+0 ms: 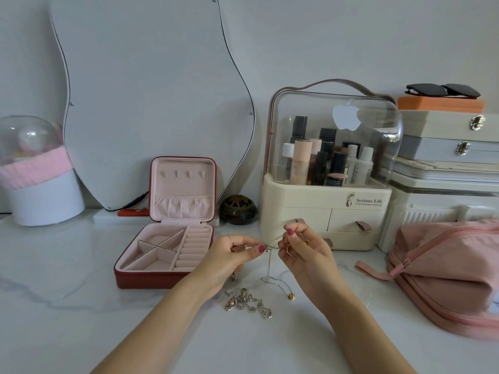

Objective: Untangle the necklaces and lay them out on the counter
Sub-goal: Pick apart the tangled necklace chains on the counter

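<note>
My left hand [234,255] and my right hand [302,248] are raised above the white marble counter [81,265], each pinching a fine chain between thumb and fingers. The thin silver chain [269,265] hangs down from the knot between them and trails on the counter to a small gold pendant [291,296]. A heap of tangled chunky silver necklaces with pinkish beads [247,303] lies on the counter below my hands. Another bit of jewellery dangles under my left palm.
An open red jewellery box [164,276] with pink lining sits to the left. A cream cosmetics organiser [324,211] stands behind my hands, a pink zip pouch [445,276] to the right. A mirror, a small dark pot [237,209] and stacked boxes line the wall.
</note>
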